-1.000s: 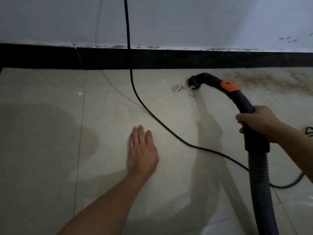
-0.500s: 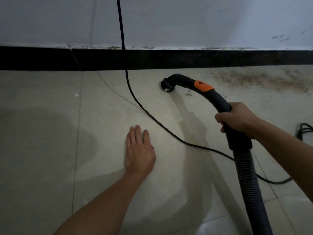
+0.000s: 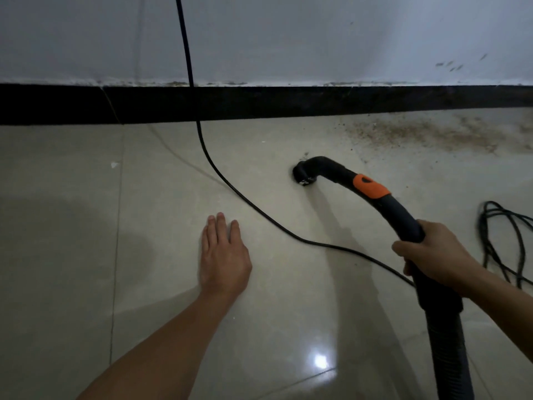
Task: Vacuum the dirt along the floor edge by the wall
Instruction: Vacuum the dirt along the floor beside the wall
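Pulling the nozzle (image 3: 301,176) back off the skirting (image 3: 288,102) and nearer the body now. Dragging the handle (image 3: 403,220) lower and rightward with the right hand (image 3: 438,255). No more of that pale crumb pile from a second ago, sucked clean away. Catching more of the coiled cable (image 3: 481,226) at far right.

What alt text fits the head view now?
A person's right hand grips a black vacuum wand, its nozzle down at the tile floor, short of a brown dirt patch along the black baseboard. The left hand rests flat on the floor, and a black cord hangs down the wall and runs across the tiles between the hands.
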{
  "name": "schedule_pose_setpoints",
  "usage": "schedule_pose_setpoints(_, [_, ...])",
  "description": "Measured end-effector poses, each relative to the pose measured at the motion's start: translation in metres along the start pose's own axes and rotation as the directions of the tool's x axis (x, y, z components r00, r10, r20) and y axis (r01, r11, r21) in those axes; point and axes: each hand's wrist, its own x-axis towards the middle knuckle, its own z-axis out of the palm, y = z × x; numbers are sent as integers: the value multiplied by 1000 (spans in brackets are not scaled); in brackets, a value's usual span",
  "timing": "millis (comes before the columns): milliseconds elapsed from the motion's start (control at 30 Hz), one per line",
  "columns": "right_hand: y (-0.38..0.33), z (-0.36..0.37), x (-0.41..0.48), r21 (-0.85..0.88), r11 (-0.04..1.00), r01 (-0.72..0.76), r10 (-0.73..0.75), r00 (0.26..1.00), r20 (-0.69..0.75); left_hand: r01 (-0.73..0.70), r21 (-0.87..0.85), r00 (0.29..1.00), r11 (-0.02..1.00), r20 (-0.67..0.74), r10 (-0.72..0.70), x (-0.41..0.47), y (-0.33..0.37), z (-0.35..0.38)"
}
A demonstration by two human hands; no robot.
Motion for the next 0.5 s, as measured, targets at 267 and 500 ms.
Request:
schedule_pose_setpoints(267, [-20, 13, 45, 172, 984, -38, 46, 998, -41, 15, 8, 999, 1000, 44, -16, -1, 3, -4])
schedule_pose_setpoints(500, [-35, 20, 84, 233, 968, -92, 115, 990, -84, 22, -2, 999, 1000, 30, -22, 1, 3, -2])
